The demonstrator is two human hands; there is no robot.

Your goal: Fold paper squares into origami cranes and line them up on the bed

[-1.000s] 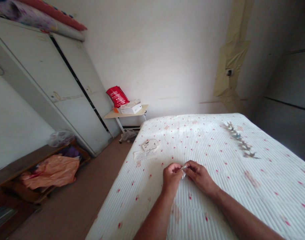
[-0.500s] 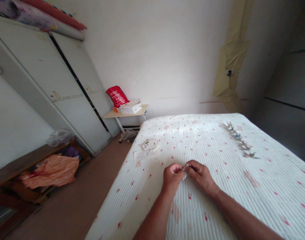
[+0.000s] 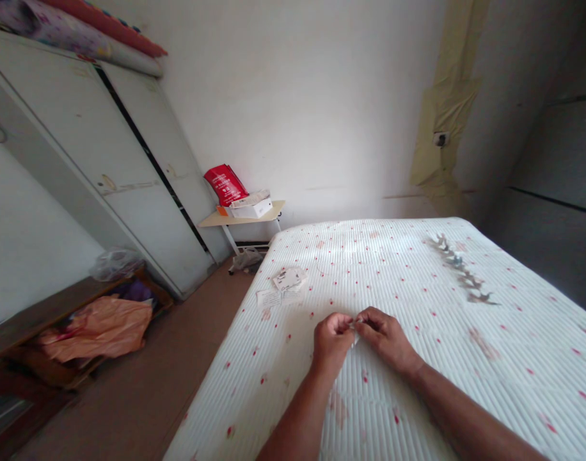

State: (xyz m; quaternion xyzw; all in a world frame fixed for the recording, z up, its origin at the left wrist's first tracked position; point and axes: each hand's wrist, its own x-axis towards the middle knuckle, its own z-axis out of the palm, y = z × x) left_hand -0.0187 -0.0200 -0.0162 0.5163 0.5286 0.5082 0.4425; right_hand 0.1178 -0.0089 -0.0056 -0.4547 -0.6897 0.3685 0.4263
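Observation:
Over the bed [image 3: 364, 403] with its white, red-dotted cover, my left hand [image 3: 332, 336] and my right hand [image 3: 384, 336] meet at the fingertips. Both are closed on a small piece of folded paper [image 3: 354, 338], mostly hidden by the fingers; a pale tip shows below them. Several loose papers [image 3: 288, 280] lie beyond my left hand, near the bed's left edge. A row of several small folded paper figures [image 3: 460, 269] stretches across the bed at the right.
A small table [image 3: 211, 220] against the wall bears a white box [image 3: 252, 207] and a red bag [image 3: 224, 184]. On the left are a wardrobe [image 3: 130, 186] and a low wooden bench [image 3: 15, 320] with an orange cloth [image 3: 101, 326].
Both hands stay in place, with only a slight shift of the fingers around the small paper. Less of the paper shows between the fingertips.

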